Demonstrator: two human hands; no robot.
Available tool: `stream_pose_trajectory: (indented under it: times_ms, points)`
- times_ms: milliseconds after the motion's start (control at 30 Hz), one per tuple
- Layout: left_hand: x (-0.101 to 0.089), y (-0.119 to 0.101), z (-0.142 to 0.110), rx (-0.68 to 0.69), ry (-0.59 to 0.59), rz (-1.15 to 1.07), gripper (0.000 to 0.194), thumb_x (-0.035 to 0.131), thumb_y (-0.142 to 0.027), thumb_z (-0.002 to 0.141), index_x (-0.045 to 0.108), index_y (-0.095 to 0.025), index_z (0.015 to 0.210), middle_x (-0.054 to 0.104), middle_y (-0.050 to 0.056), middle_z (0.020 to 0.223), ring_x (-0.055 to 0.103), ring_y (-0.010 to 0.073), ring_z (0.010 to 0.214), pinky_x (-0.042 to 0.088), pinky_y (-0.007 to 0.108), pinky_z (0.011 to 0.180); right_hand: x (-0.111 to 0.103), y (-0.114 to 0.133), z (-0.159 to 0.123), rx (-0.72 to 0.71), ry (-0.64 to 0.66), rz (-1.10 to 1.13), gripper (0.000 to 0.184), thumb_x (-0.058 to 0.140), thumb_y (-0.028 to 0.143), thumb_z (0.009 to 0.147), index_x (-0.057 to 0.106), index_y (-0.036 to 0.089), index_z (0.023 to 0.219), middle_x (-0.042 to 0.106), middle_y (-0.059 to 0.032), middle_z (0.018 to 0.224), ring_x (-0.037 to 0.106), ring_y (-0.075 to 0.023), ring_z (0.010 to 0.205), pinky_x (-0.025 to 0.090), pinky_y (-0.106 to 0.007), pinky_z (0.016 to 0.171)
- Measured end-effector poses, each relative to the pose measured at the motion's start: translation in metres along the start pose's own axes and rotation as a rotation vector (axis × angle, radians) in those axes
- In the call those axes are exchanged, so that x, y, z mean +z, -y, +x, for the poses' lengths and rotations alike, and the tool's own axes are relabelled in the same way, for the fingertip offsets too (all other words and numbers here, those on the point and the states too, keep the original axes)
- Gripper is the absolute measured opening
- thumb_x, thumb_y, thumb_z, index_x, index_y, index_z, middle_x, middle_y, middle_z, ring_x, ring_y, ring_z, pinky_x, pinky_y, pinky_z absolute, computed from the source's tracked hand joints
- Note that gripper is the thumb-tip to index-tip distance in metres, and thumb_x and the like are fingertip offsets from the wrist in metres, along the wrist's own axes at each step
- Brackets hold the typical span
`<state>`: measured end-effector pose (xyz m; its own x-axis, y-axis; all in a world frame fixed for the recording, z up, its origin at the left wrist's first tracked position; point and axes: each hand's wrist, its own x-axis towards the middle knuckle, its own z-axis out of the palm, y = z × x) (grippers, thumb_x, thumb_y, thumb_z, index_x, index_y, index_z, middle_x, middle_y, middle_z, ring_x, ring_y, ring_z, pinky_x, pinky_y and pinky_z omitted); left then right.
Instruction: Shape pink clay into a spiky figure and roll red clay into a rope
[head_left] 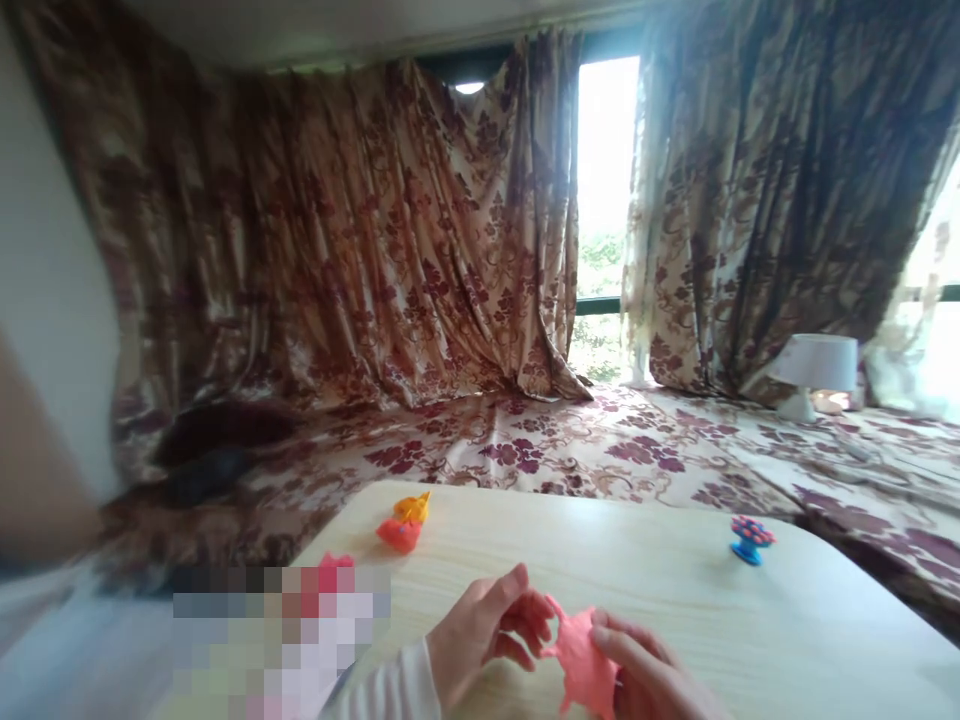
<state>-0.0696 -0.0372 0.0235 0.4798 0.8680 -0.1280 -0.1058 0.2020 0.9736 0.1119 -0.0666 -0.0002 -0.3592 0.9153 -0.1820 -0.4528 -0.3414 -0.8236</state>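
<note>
A flat piece of pink, clay-like material (583, 662) with several thin pointed tips around its edge is over the front of the table. My right hand (649, 665) grips it from the right, the thumb and a finger closed on its upper right edge. My left hand (491, 630) is at its left side, fingers loosely curled and thumb raised apart from them. Its fingertips are beside the left tips of the pink piece; I cannot tell if they touch. Parts of my right fingers are hidden behind the piece.
On the light wooden table (525, 520), a yellow shape (414, 507) and an orange-red shape (399, 535) lie at the back left, a red piece (336, 562) at the left edge. A blue-stemmed figure with a pink-and-blue top (749, 540) stands right. A white lamp (817, 362) stands behind.
</note>
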Motion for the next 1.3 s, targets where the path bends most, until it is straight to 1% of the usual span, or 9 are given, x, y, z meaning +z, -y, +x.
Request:
stream_pose_trajectory:
  times_ms: [133, 267, 367, 500, 667, 867, 1067, 1233, 1300]
  points:
    - [0.008, 0.005, 0.000, 0.025, 0.044, 0.049, 0.036, 0.071, -0.046, 0.062, 0.067, -0.011, 0.068, 0.056, -0.001, 0.058, 0.047, 0.0098, 0.056, 0.037, 0.022, 0.057, 0.004, 0.004, -0.003, -0.049, 0.052, -0.161, 0.036, 0.070, 0.048, 0.069, 0.070, 0.013, 0.076, 0.065, -0.0025, 0.064, 0.060, -0.0149, 0.063, 0.045, -0.024, 0.064]
    - [0.013, 0.007, 0.000, 0.037, 0.025, 0.067, 0.023, 0.074, -0.034, 0.062, 0.066, -0.012, 0.065, 0.057, -0.002, 0.058, 0.048, 0.0103, 0.058, 0.037, 0.023, 0.059, 0.003, 0.004, -0.003, -0.090, 0.029, -0.231, 0.035, 0.068, 0.045, 0.072, 0.071, 0.014, 0.085, 0.065, -0.0023, 0.069, 0.059, -0.0151, 0.068, 0.043, -0.023, 0.063]
    - [0.013, 0.008, 0.000, 0.042, -0.020, 0.057, 0.022, 0.069, -0.034, 0.067, 0.066, -0.013, 0.070, 0.061, -0.001, 0.064, 0.052, 0.0124, 0.064, 0.039, 0.024, 0.064, -0.002, 0.002, -0.001, -0.130, 0.020, -0.315, 0.037, 0.069, 0.045, 0.072, 0.070, 0.014, 0.093, 0.067, -0.0028, 0.073, 0.059, -0.0165, 0.072, 0.042, -0.023, 0.065]
    - [0.014, 0.010, -0.003, 0.013, -0.089, 0.066, 0.026, 0.067, -0.039, 0.069, 0.068, -0.014, 0.075, 0.067, 0.002, 0.071, 0.056, 0.0151, 0.068, 0.043, 0.025, 0.066, -0.009, -0.003, 0.001, -0.148, -0.014, -0.389, 0.034, 0.067, 0.045, 0.074, 0.070, 0.016, 0.091, 0.068, -0.0022, 0.073, 0.056, -0.0136, 0.067, 0.041, -0.022, 0.062]
    - [0.023, 0.012, -0.002, 0.053, -0.119, 0.119, 0.022, 0.063, -0.036, 0.075, 0.070, -0.016, 0.083, 0.071, 0.003, 0.077, 0.060, 0.0173, 0.075, 0.045, 0.024, 0.072, -0.008, -0.002, -0.002, -0.170, -0.010, -0.377, 0.028, 0.065, 0.042, 0.077, 0.070, 0.018, 0.091, 0.067, -0.0009, 0.074, 0.054, -0.0121, 0.069, 0.041, -0.019, 0.063]
    - [0.030, 0.014, 0.007, 0.080, -0.221, 0.102, 0.026, 0.061, -0.038, 0.077, 0.070, -0.015, 0.085, 0.071, 0.005, 0.077, 0.060, 0.0173, 0.075, 0.044, 0.024, 0.072, -0.008, 0.003, -0.002, -0.199, -0.126, -0.340, 0.023, 0.064, 0.040, 0.079, 0.070, 0.018, 0.082, 0.063, 0.0019, 0.070, 0.052, -0.0094, 0.063, 0.042, -0.017, 0.058]
    - [0.033, 0.018, 0.016, 0.089, -0.194, 0.103, 0.026, 0.061, -0.038, 0.077, 0.068, -0.015, 0.085, 0.070, 0.004, 0.075, 0.058, 0.0162, 0.072, 0.045, 0.024, 0.069, -0.012, 0.003, 0.000, -0.228, -0.232, -0.379, 0.024, 0.068, 0.040, 0.075, 0.069, 0.016, 0.077, 0.064, 0.0011, 0.069, 0.051, -0.0098, 0.061, 0.041, -0.018, 0.057]
    - [0.030, 0.019, 0.013, 0.092, -0.148, 0.071, 0.023, 0.064, -0.036, 0.075, 0.068, -0.017, 0.086, 0.070, 0.003, 0.079, 0.060, 0.0171, 0.078, 0.046, 0.024, 0.073, -0.011, 0.006, -0.003, -0.197, -0.199, -0.363, 0.026, 0.067, 0.043, 0.075, 0.068, 0.017, 0.077, 0.061, 0.0012, 0.068, 0.050, -0.0115, 0.063, 0.040, -0.019, 0.059]
    - [0.027, 0.019, 0.011, 0.073, -0.154, 0.068, 0.023, 0.065, -0.036, 0.074, 0.068, -0.016, 0.084, 0.069, 0.003, 0.076, 0.059, 0.0164, 0.075, 0.045, 0.024, 0.072, -0.010, 0.007, -0.003, -0.185, -0.182, -0.382, 0.031, 0.063, 0.046, 0.077, 0.066, 0.016, 0.074, 0.058, 0.0015, 0.065, 0.047, -0.0114, 0.062, 0.038, -0.020, 0.058]
